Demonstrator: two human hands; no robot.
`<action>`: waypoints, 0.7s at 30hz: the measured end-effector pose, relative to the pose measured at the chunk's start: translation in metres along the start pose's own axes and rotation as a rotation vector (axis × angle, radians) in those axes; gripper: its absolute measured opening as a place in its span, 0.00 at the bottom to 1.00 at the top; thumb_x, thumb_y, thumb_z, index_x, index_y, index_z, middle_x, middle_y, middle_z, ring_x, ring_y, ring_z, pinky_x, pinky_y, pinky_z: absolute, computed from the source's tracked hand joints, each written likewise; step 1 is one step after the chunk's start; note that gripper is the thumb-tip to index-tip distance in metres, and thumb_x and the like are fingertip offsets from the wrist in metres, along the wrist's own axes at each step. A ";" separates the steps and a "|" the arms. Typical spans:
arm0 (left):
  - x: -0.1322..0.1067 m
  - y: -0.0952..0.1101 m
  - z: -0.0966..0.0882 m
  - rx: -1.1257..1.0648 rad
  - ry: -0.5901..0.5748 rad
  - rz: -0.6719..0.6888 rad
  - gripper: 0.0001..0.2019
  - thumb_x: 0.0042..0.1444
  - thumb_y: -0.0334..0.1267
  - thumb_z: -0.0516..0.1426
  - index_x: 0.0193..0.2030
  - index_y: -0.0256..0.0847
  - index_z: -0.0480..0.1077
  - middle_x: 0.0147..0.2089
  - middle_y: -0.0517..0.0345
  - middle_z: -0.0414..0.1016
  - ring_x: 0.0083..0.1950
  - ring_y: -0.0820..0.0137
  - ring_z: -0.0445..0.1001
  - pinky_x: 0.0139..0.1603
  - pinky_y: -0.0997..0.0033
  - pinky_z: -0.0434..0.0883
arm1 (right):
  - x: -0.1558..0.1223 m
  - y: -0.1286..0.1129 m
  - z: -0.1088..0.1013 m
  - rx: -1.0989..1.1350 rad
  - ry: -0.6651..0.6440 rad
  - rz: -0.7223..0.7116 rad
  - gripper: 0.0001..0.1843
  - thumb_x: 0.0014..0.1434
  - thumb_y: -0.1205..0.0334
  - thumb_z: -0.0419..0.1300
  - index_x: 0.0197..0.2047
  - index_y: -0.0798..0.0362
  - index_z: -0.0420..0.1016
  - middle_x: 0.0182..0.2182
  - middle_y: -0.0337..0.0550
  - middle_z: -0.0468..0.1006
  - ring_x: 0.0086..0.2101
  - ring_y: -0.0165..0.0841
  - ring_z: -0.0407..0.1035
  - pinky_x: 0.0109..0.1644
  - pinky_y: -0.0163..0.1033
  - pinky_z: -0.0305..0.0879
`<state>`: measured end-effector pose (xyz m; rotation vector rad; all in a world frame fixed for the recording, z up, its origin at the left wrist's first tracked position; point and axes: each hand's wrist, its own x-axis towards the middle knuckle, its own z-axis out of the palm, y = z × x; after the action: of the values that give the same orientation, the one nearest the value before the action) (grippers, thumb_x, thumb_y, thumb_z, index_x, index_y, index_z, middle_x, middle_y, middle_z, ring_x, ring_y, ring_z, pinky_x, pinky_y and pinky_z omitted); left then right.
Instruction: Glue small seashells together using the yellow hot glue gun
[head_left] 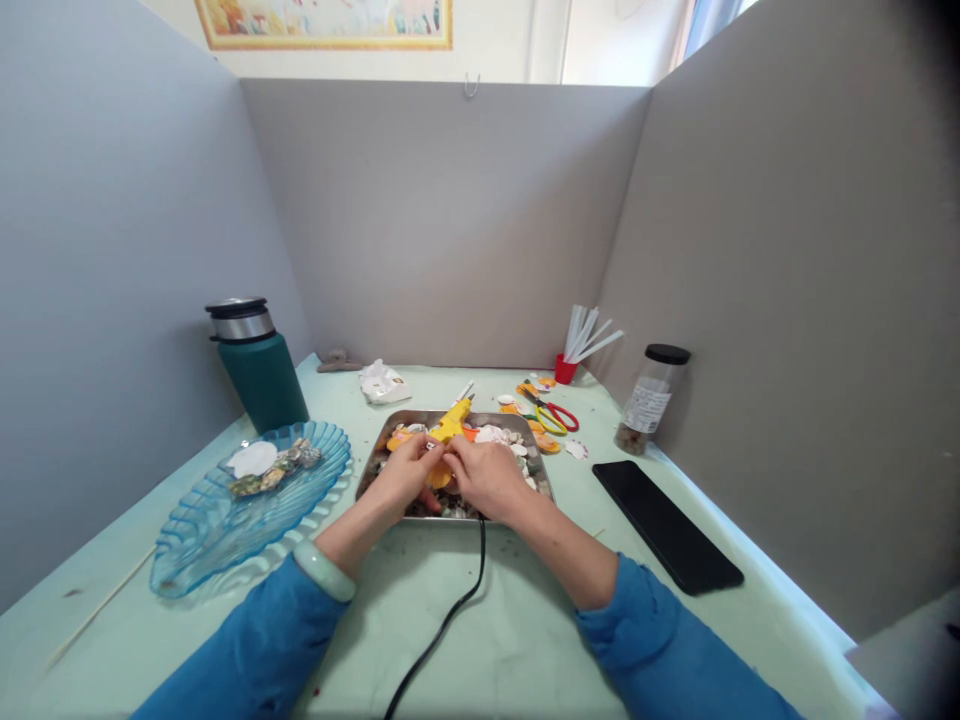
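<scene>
My left hand (409, 470) and my right hand (486, 474) meet over a metal tray (365, 487), with fingertips pinched together. What they pinch is small and mostly hidden by the fingers. An orange, shell-like piece (439, 476) shows just beneath the fingertips; whether it is held, I cannot tell. Right behind the fingers lies a yellow glue gun (451, 420) with a white glue stick at its upper end. White and orange shells (491, 434) and small stones fill the tray around it. A black cord (459, 606) runs from the tray toward me.
At left are a blue shell-shaped plate (217, 540) with shell pieces, a teal bottle (262, 378) and a thin stick (101, 607). Scissors (555, 415), a red cup of glue sticks (566, 370), a jar (649, 400) and a black phone (664, 525) lie right. Grey panels (450, 220) surround the table.
</scene>
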<state>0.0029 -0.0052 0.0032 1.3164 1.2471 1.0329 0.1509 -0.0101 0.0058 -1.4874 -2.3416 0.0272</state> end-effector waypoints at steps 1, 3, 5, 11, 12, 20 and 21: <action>-0.001 0.001 0.000 0.002 0.002 -0.003 0.14 0.55 0.46 0.60 0.38 0.38 0.64 0.30 0.64 0.68 0.14 0.77 0.67 0.11 0.74 0.68 | 0.000 0.000 -0.001 0.001 -0.001 0.002 0.17 0.71 0.54 0.45 0.46 0.52 0.72 0.35 0.46 0.81 0.36 0.37 0.74 0.37 0.37 0.55; -0.001 0.003 0.001 0.010 0.006 -0.008 0.13 0.56 0.45 0.59 0.38 0.38 0.64 0.29 0.64 0.67 0.14 0.77 0.67 0.10 0.75 0.68 | -0.001 -0.001 -0.002 0.010 -0.004 0.002 0.17 0.70 0.54 0.46 0.46 0.52 0.73 0.36 0.46 0.81 0.36 0.37 0.74 0.37 0.37 0.55; -0.002 0.004 0.001 0.015 0.006 -0.010 0.12 0.56 0.44 0.59 0.37 0.38 0.64 0.29 0.64 0.67 0.14 0.77 0.67 0.10 0.76 0.67 | -0.001 -0.001 -0.002 0.020 -0.005 0.004 0.17 0.70 0.55 0.46 0.46 0.52 0.73 0.36 0.46 0.81 0.36 0.37 0.74 0.37 0.36 0.55; -0.001 0.003 0.001 0.026 0.016 -0.015 0.11 0.57 0.44 0.58 0.37 0.38 0.65 0.28 0.64 0.67 0.14 0.77 0.66 0.10 0.77 0.66 | -0.001 -0.002 -0.004 0.033 -0.007 -0.001 0.16 0.70 0.55 0.47 0.46 0.52 0.73 0.35 0.45 0.81 0.36 0.36 0.74 0.36 0.36 0.54; -0.001 0.003 0.001 0.028 0.016 -0.017 0.11 0.57 0.44 0.58 0.37 0.38 0.65 0.28 0.64 0.67 0.14 0.78 0.66 0.09 0.77 0.66 | -0.001 -0.002 -0.004 0.035 -0.008 -0.001 0.16 0.70 0.55 0.47 0.46 0.52 0.73 0.35 0.45 0.81 0.36 0.36 0.74 0.36 0.36 0.54; -0.002 0.004 0.001 -0.015 0.016 -0.002 0.12 0.54 0.44 0.61 0.36 0.38 0.66 0.28 0.63 0.66 0.19 0.75 0.68 0.10 0.78 0.66 | 0.000 0.000 -0.001 0.038 -0.002 -0.014 0.17 0.71 0.54 0.46 0.46 0.52 0.73 0.35 0.45 0.81 0.36 0.36 0.74 0.37 0.36 0.55; -0.002 0.004 0.001 -0.020 0.019 0.000 0.12 0.54 0.44 0.61 0.36 0.38 0.66 0.28 0.63 0.67 0.19 0.75 0.69 0.10 0.78 0.66 | 0.000 0.000 -0.001 0.038 -0.005 -0.012 0.17 0.71 0.54 0.46 0.46 0.52 0.73 0.35 0.45 0.81 0.36 0.36 0.74 0.37 0.36 0.55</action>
<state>0.0045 -0.0070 0.0073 1.2939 1.2482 1.0570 0.1512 -0.0105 0.0071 -1.4566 -2.3408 0.0712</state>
